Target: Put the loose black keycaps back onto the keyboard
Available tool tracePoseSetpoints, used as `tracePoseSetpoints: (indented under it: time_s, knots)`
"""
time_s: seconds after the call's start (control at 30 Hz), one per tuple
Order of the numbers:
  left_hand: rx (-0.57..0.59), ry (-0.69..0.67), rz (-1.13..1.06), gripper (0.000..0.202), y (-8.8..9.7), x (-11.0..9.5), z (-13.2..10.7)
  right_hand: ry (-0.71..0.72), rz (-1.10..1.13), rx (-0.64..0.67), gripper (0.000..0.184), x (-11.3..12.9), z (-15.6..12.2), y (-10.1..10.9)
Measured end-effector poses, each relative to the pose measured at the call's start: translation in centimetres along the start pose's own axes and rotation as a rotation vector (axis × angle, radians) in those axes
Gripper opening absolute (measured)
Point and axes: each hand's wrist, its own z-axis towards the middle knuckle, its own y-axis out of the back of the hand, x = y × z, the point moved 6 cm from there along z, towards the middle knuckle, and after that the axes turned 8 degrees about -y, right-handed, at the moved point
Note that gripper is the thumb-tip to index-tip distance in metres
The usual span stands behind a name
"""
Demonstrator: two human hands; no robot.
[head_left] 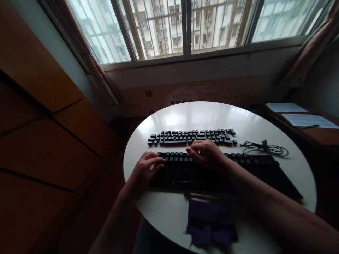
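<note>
While the keyboard [189, 175] lies three o'clock of the left grip [146, 164], the right grip [205, 154] overlaps it. Whether either is clamped, I can't tell.

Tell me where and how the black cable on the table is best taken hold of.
The black cable is probably best gripped across its middle, from above, closing from its near and far sides. It lies flat in loops stretched left to right, so this may gather several strands. The keyboard sits close on the near side; allow room there.
</note>
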Motion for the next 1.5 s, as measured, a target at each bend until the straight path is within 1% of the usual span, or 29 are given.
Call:
tracePoseSetpoints:
  time_s: [0.27, 0.5, 0.57, 0.7, 0.8, 0.93, 1.1, 1.27, 1.5]
  knots:
    - [-0.005, -0.032, 0.062, 0.017, 0.0, -0.7, -0.1, 0.0, -0.001, 0.003, 0.041, -0.1, 0.0, 0.0]
    - [-0.016, -0.042, 0.036, 0.016, 0.0, -0.9, 0.0, -0.018, -0.011, -0.01, 0.041, -0.5, 0.0, 0.3]
    - [-0.033, -0.007, -0.01, 0.015, 0.1, -0.6, -0.1, -0.015, -0.002, -0.013, 0.04, -0.4, 0.0, 0.4]
    - [-0.102, 0.137, -0.164, 0.017, 0.5, 0.7, -0.6, 0.001, 0.01, -0.026, 0.04, -0.2, 0.1, 0.5]
    - [-0.105, 0.178, -0.228, 0.018, 0.5, 1.4, -0.7, 0.011, 0.019, -0.035, 0.039, -0.2, 0.1, 0.6]
    - [-0.06, 0.118, -0.197, 0.018, 0.0, 1.5, -0.4, 0.016, 0.021, -0.041, 0.038, -0.3, 0.1, 0.7]
    - [-0.025, 0.044, -0.066, 0.017, -0.4, 0.9, -0.1, 0.02, 0.006, -0.041, 0.04, -0.1, 0.1, 0.7]
    - [-0.028, 0.012, 0.02, 0.018, -0.3, 0.5, -0.3, 0.015, 0.025, -0.069, 0.043, 0.1, 0.1, 1.1]
    - [-0.045, -0.052, 0.064, 0.017, 0.1, -0.3, 0.0, 0.023, 0.027, -0.065, 0.04, 0.1, 0.1, 1.1]
